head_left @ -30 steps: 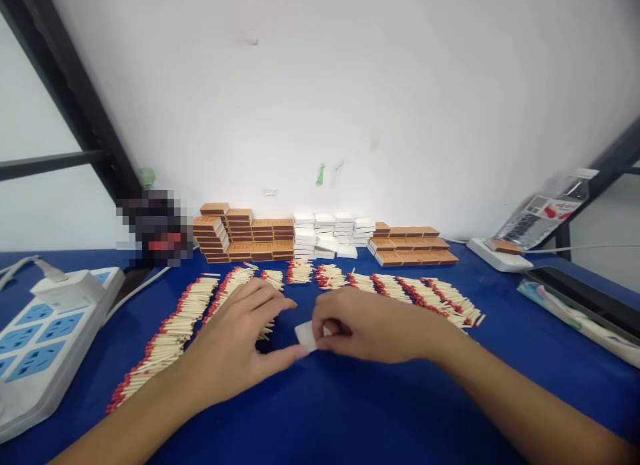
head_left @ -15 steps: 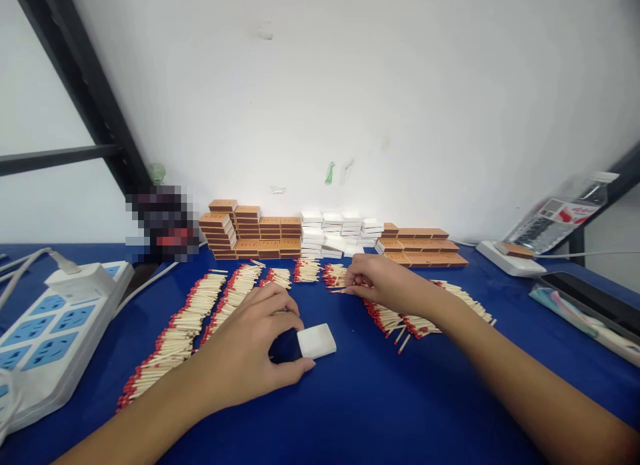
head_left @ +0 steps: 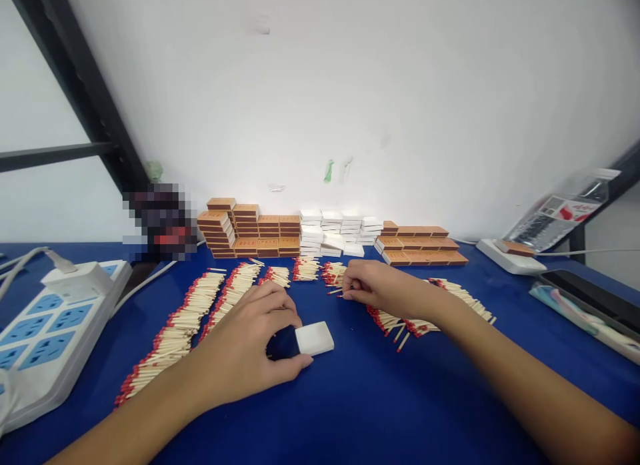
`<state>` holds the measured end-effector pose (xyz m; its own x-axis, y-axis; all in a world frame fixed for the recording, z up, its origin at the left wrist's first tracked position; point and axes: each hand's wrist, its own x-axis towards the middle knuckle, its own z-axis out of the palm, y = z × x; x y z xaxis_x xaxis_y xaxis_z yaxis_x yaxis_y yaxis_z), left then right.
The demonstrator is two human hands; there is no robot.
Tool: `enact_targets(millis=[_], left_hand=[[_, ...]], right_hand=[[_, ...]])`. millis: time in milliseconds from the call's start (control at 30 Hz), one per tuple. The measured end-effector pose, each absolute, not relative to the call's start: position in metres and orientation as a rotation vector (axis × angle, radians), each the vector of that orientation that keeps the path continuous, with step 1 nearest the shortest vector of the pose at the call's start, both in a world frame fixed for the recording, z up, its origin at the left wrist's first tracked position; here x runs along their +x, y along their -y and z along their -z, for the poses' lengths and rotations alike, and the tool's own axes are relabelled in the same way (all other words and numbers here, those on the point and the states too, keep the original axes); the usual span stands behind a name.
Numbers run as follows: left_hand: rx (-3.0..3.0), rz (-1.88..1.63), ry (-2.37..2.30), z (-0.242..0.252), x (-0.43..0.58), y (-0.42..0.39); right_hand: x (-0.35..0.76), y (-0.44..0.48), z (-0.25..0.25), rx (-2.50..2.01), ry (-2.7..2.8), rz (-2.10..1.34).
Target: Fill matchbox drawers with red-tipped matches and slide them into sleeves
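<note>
My left hand (head_left: 250, 345) rests on the blue table, thumb and fingers closed on the left end of a small white matchbox tray (head_left: 315, 337). My right hand (head_left: 380, 288) reaches over the row of red-tipped matches (head_left: 200, 311) and pinches a few matches near the middle of the row. Loose matches (head_left: 403, 328) lie scattered just under my right wrist. Behind the row stand stacks of orange matchbox sleeves (head_left: 250, 235), white trays (head_left: 335, 235) and more orange sleeves (head_left: 423, 246).
A white and blue power strip (head_left: 45, 331) with a plugged adapter lies at the left edge. At the right are a plastic bottle (head_left: 560, 215), a white block (head_left: 505, 257) and a dark flat device (head_left: 585, 297). A pixelated object (head_left: 160, 221) stands at the back left.
My right hand left the white tray and moved up to the match row, where it now pinches matches. My left hand stays on the tray.
</note>
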<state>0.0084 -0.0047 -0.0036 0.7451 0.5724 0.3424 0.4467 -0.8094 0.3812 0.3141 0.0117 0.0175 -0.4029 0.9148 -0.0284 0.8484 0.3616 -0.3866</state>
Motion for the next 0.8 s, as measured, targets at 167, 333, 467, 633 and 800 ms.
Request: enact_targets(millis=[167, 333, 467, 633, 800], left_hand=[[2.676, -0.671, -0.793, 0.004, 0.009, 0.004], [2.676, -0.665, -0.786, 0.005, 0.008, 0.004], [2.674, -0.662, -0.791, 0.005, 0.008, 0.003], [2.681, -0.682, -0.784, 0.005, 0.008, 0.003], [2.672, -0.66, -0.801, 0.003, 0.009, 0.005]], right_hand=[[0.31, -0.009, -0.014, -1.502, 2.449, -0.482], [0.31, -0.012, -0.008, -1.467, 2.453, -0.442], [0.311, -0.014, -0.007, -1.5, 2.451, -0.44], [0.306, -0.008, -0.01, -1.519, 2.458, -0.453], [0.289, 0.011, -0.022, -1.397, 2.459, -0.471]])
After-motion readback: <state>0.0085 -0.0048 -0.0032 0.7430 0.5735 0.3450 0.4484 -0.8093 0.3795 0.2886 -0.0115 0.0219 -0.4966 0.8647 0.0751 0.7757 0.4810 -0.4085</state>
